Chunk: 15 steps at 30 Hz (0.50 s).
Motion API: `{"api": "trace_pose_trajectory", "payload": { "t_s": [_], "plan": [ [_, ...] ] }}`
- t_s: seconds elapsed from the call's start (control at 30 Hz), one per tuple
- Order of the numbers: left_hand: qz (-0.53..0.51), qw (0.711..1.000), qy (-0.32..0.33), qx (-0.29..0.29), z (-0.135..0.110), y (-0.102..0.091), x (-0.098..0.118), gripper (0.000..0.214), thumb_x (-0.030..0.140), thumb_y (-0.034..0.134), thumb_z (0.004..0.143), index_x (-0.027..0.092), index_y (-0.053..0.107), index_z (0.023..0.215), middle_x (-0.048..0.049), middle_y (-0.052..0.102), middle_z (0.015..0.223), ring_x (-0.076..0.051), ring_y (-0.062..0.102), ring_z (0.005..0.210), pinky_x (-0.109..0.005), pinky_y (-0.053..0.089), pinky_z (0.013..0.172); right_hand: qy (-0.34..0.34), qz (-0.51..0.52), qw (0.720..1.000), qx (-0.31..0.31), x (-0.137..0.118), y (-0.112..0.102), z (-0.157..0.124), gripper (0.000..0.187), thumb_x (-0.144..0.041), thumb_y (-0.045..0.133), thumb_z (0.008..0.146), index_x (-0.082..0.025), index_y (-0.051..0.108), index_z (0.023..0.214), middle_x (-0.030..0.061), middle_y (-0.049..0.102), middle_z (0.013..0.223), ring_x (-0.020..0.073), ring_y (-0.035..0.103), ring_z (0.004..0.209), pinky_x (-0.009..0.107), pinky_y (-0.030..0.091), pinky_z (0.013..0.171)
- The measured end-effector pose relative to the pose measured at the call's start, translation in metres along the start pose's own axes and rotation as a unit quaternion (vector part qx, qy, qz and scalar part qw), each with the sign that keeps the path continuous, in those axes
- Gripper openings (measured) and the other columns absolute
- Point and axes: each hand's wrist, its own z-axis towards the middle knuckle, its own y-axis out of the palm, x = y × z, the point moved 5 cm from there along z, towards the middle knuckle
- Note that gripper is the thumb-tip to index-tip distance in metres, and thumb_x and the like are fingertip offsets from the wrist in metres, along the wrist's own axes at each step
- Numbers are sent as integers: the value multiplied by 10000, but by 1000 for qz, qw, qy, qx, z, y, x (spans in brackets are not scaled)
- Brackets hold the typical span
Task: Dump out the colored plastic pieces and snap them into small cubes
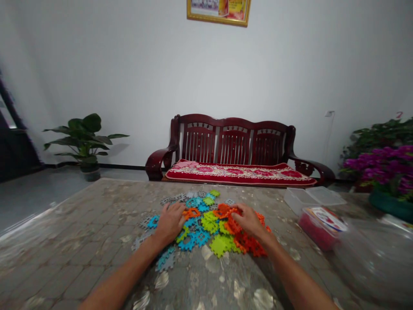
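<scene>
A spread of flat plastic interlocking pieces with toothed edges lies on the table in front of me. My left hand [171, 220] is at the left of the spread, its fingers curled at an orange interlocking piece [192, 213]. Blue pieces [189, 241] and grey pieces [140, 241] lie around that hand. At the right, my right hand [250, 220] has thumb and fingers closed on an orange interlocking piece [229, 211], above a heap of orange pieces [253, 245]. Green pieces [220, 245] sit between the hands. Some pieces under both hands are hidden.
On the table's right are an open clear plastic box [298, 201], a lidded tub with pink contents [319, 230] and a large clear container [374, 254]. Purple flowers [383, 165] stand beyond them. A wooden bench [234, 144] is behind the patterned table [80, 241].
</scene>
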Motion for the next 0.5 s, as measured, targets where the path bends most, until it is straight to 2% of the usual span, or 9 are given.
{"api": "trace_pose_trajectory", "payload": {
  "t_s": [0.1, 0.2, 0.27, 0.37, 0.5],
  "plan": [
    [-28, 998, 54, -1, 8, 11, 42, 351, 265, 455, 962, 248, 708, 1204, -101, 667, 1389, -296, 506, 1396, -581, 216, 1234, -3, -15, 999, 41, 20, -23, -10, 363, -369, 552, 840, -214, 739, 1110, 97, 737, 1198, 273, 666, 1137, 448, 508, 1031],
    [-32, 994, 99, -30, 17, 25, 83, 392, 348, 496, 971, 274, 661, 1319, -90, 612, 1469, -305, 453, 1444, -595, 206, 1239, 48, -97, 990, 90, 55, -45, -24, 457, -424, 490, 894, -185, 699, 1223, 139, 696, 1286, 293, 622, 1238, 486, 458, 1096],
    [-17, 993, 107, -43, 28, 32, 99, 435, 388, 482, 982, 262, 631, 1371, -108, 572, 1512, -321, 428, 1461, -609, 208, 1235, 78, -151, 981, 92, 78, -51, -33, 516, -452, 483, 911, -163, 658, 1301, 166, 651, 1370, 315, 577, 1311, 526, 416, 1135],
    [17, 995, 78, -59, 52, 40, 104, 484, 410, 451, 994, 229, 602, 1417, -144, 532, 1544, -345, 406, 1474, -616, 225, 1225, 97, -165, 981, 35, 99, -39, -43, 542, -482, 448, 950, -176, 627, 1359, 161, 613, 1439, 312, 544, 1363, 552, 390, 1161],
    [73, 992, 33, -97, 92, 52, 91, 553, 475, 429, 991, 265, 530, 1493, -133, 459, 1607, -347, 339, 1519, -602, 230, 1219, 62, -121, 991, -13, 93, -12, -53, 558, -512, 441, 969, -212, 606, 1409, 125, 536, 1534, 294, 479, 1432, 557, 335, 1208]
  ]
}}
